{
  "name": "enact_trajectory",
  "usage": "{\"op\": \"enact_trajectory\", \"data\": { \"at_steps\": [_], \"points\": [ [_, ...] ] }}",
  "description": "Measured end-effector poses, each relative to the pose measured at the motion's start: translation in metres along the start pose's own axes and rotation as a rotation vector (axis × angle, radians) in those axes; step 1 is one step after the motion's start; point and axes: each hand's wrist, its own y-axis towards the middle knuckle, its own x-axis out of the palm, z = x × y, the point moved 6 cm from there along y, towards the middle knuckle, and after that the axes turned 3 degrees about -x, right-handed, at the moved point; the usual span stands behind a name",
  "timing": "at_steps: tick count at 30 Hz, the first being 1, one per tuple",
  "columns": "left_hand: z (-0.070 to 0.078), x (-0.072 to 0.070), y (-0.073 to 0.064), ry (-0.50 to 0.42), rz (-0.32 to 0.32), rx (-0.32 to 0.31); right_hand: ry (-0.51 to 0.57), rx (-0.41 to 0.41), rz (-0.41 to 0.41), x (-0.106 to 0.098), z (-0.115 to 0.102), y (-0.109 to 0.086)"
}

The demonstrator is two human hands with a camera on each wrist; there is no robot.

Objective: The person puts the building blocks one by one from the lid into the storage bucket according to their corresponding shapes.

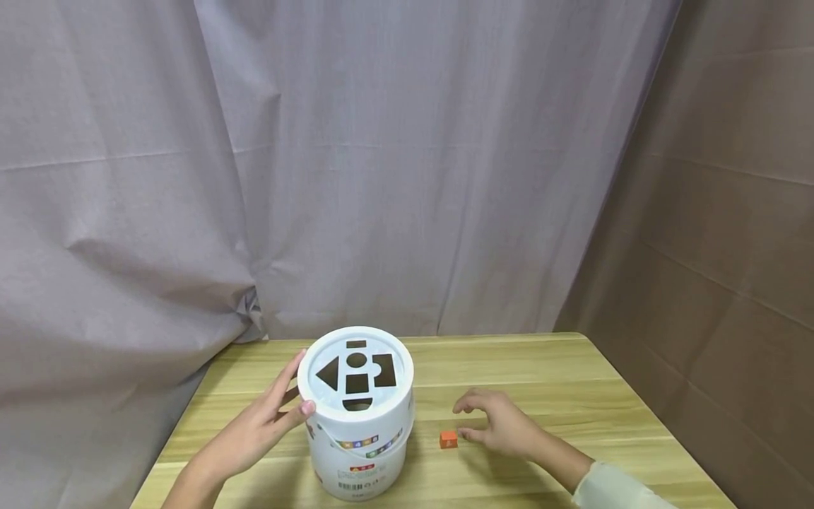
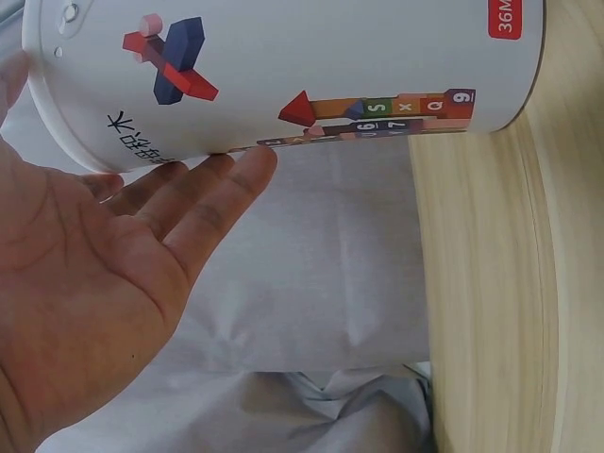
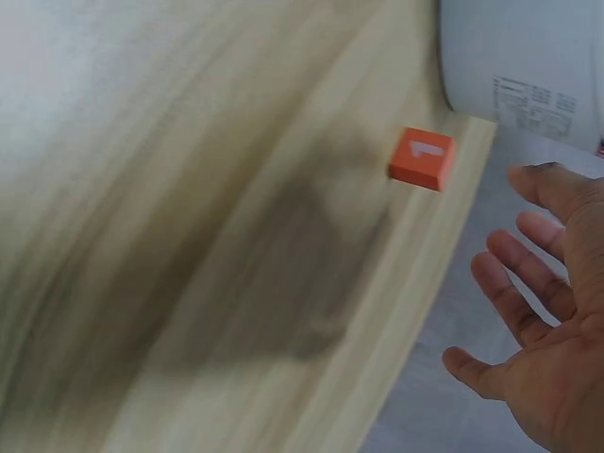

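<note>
A white bucket [image 1: 362,452] stands upright on the table, its pale lid [image 1: 375,406] cut with several shaped holes, among them a triangle, a circle and a square. My left hand [image 1: 251,431] rests against the bucket's left side near the rim, fingers extended and thumb at the lid's edge. In the left wrist view those fingers touch the printed wall of the bucket [image 2: 359,57]. To the bucket's right lies a small orange block [image 1: 448,440], marked with a 1 in the right wrist view. Beside that block hovers my right hand [image 1: 502,424], its fingers loosely bent and holding nothing.
The wooden table [image 1: 540,367] reaches back to a grey curtain [image 1: 407,212]. A brownish cloth wall [image 1: 718,283] runs along the right side. The bucket's thin handle [image 1: 397,449] hangs down its front.
</note>
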Motion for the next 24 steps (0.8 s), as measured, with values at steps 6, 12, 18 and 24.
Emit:
{"op": "enact_trajectory", "data": {
  "at_steps": [6,12,18,24],
  "points": [
    [0.002,0.0,0.001,-0.004,-0.004,0.009,-0.001,0.038,-0.07,0.016,0.004,-0.003],
    [0.002,0.002,0.001,-0.011,-0.009,0.02,-0.034,0.023,-0.11,0.027,0.006,-0.006],
    [0.0,0.002,0.0,-0.018,-0.014,0.012,0.013,0.044,-0.12,0.038,0.011,-0.008],
    [0.0,0.001,0.0,-0.016,-0.013,0.006,0.008,0.046,-0.085,0.041,0.012,-0.007]
  ]
}}
